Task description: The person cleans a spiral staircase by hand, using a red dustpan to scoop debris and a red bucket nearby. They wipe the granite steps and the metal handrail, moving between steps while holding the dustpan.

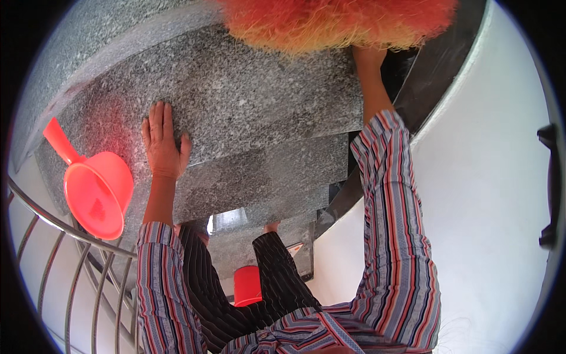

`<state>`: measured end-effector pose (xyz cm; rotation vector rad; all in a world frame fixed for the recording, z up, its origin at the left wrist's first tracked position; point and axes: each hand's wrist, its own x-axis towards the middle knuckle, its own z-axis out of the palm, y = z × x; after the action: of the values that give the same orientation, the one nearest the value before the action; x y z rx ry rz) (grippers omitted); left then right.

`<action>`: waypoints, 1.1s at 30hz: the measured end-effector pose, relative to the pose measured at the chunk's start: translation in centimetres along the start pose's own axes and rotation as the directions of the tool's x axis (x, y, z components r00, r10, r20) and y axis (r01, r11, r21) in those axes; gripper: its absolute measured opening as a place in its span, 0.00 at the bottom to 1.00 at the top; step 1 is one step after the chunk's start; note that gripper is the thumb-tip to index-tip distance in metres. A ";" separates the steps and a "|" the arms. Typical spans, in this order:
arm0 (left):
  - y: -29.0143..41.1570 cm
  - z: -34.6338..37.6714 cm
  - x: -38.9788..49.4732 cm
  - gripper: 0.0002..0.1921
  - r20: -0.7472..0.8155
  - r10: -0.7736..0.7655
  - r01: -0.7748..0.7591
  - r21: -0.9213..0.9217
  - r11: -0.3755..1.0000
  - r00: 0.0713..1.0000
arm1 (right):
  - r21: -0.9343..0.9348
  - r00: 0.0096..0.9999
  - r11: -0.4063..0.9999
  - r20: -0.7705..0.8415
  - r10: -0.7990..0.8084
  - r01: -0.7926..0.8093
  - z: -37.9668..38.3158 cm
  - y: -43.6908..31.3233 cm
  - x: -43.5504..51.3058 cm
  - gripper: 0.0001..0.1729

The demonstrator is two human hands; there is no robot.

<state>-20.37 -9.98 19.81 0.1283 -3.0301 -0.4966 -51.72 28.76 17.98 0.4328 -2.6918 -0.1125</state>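
My left hand (164, 144) rests palm down on a speckled grey stone stair step (247, 97), its fingers a little apart and nothing in it. At the top of the view is a fluffy red and yellow fibre mop or duster head (336, 22). My right hand (370, 54) reaches beneath its edge; the fingers are hidden under the fibres, so their grip does not show. Left of my left hand, a red plastic dipper (99, 194) with a handle stands on the stone.
Below on the left runs a metal stair railing (57, 230). A red bucket (247, 285) stands lower down between my legs. Dark skirting (424, 84) and a white wall (477, 186) border the steps on the right. Another step rises at the upper left.
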 end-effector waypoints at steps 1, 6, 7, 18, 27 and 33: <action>-0.1 -0.1 0.0 0.35 -0.002 -0.008 0.009 0.011 1.000 1.000 | 0.021 1.000 1.000 -0.029 -0.009 0.010 0.9 -0.3 1.1 0.10; 0.3 -0.1 0.0 0.35 0.002 -0.008 0.008 0.031 0.999 1.000 | 0.089 0.923 0.990 0.361 -0.135 0.110 -2.2 -7.5 -1.5 0.13; 0.4 -0.1 0.1 0.35 0.002 -0.015 0.015 0.036 0.999 1.000 | 0.240 0.958 0.952 0.170 -0.233 0.189 -3.5 -10.3 -2.4 0.12; 0.3 -0.2 0.2 0.34 -0.017 0.038 -0.037 0.070 0.997 0.999 | 0.212 0.990 0.969 0.030 -0.137 0.128 -3.5 -1.6 -2.7 0.12; 0.2 0.0 0.2 0.33 -0.063 0.047 -0.045 0.023 0.999 0.997 | -0.182 0.804 0.834 0.431 -0.409 0.521 -9.2 4.2 6.1 0.15; -0.1 0.4 0.0 0.34 -0.074 0.037 -0.037 0.001 0.999 0.997 | -0.123 0.686 0.742 0.505 -0.525 0.659 -9.1 6.8 -2.7 0.06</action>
<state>-20.38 -10.00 19.43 0.0888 -2.9542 -0.4778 -47.57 35.93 26.20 1.3260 -2.7520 -0.8997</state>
